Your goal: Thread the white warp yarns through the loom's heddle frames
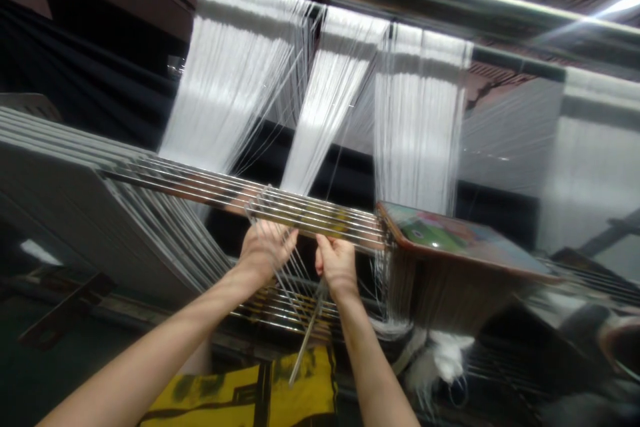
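My left hand [265, 248] reaches under the row of thin metal bars [320, 210], its fingers curled close to the hanging threads; what they grip, if anything, is hidden. Beside it, my right hand [337, 263] is closed in a pinch, with a thin light-coloured rod [306, 343] slanting down from beneath the palm. Between and below the hands, several heddles or threads [295, 280] run downward. Behind the bars, white warp threads [225, 73] hang in sheets from a dark bar, with a narrower white bundle [325, 100] nearer the middle.
A phone-like flat object [460, 240] with a glossy screen lies on the bars to the right. Grey heddle frames [125, 227] fill the left. White yarn waste [445, 357] hangs low on the right. Yellow cloth [240, 393] with black marks is below the hands. A metal roller [450, 0] crosses the top.
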`<state>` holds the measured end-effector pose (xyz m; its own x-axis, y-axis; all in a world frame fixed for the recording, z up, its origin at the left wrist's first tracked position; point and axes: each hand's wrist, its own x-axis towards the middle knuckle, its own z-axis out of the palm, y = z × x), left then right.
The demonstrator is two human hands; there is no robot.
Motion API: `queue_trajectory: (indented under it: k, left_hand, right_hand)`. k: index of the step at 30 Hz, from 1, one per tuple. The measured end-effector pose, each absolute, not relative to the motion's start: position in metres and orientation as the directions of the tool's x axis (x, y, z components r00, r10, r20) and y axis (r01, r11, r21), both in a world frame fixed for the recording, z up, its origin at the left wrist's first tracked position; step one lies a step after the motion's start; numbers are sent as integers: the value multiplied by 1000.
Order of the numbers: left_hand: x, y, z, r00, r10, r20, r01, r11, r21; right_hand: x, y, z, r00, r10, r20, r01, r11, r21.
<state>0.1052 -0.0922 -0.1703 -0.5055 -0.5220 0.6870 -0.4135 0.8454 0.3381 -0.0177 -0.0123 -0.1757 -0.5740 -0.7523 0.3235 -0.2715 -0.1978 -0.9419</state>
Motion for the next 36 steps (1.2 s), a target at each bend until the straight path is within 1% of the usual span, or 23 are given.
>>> queue_trajectory:
  k: [8, 11, 15, 20, 26, 30, 36]
  left_hand:
    - [108, -97, -171, -488, -545, 682, -454, 826, 335]
    - [108, -93, -173, -488, -547, 680, -471, 821, 323]
    - [106, -91, -171, -516, -533, 671, -470, 830, 299]
    - [106, -92, -161, -513, -589, 624, -547, 785, 291]
    - [98, -82, -156, -544, -612, 575, -593, 765, 253]
    - [100, -77, -156, -499, -641, 583, -638, 727, 253]
    - [106, -77, -154, -525, -624, 579, -627, 743, 234]
  right_hand:
    - [-5, -26, -170, -543, -777, 318, -255, -208, -944]
    - [-6, -25, -169, -566, -757, 326, -257, -214, -942]
    - [-13, -15, -173, -602, -724, 337, -278, -205, -938]
    - [-25, -8, -179, -635, -695, 338, -316, -165, -934]
    - [-33, -2, -185, -616, -707, 348, -353, -147, -924]
    - [-34, 1, -187, -613, -698, 369, -380, -149, -913]
    - [-33, 1, -188, -609, -702, 368, -389, -140, -910]
